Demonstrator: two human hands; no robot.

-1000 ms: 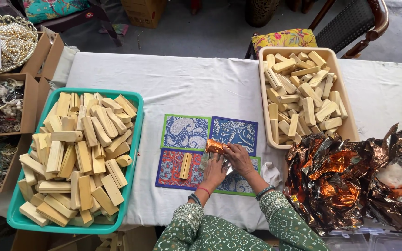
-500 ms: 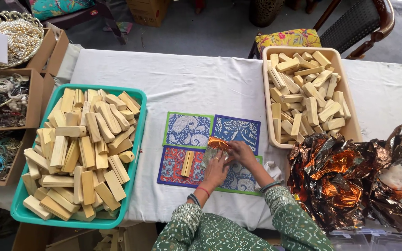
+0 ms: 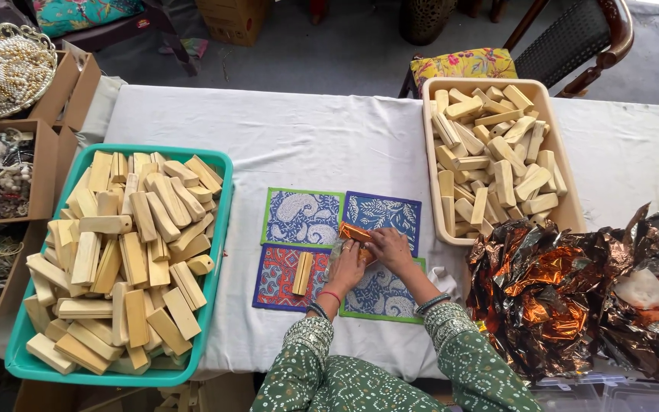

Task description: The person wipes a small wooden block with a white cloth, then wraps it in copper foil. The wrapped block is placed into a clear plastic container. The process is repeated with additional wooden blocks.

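My left hand (image 3: 346,267) and my right hand (image 3: 390,249) are together over the patterned mats (image 3: 305,217) in the middle of the table. Both grip a small piece wrapped in shiny orange foil (image 3: 353,232). A bare pale wooden block (image 3: 302,273) lies on the red mat just left of my left hand. The part of the foil piece under my fingers is hidden.
A teal tray (image 3: 219,164) piled with several wooden blocks sits at the left. A beige tray (image 3: 567,200) of similar blocks stands at the back right. Crumpled copper foil sheets (image 3: 566,294) lie at the right. Cardboard boxes of beads (image 3: 1,172) line the far left edge.
Both hands stay on the foil piece with only small shifts of the fingers. The view has shifted slightly.
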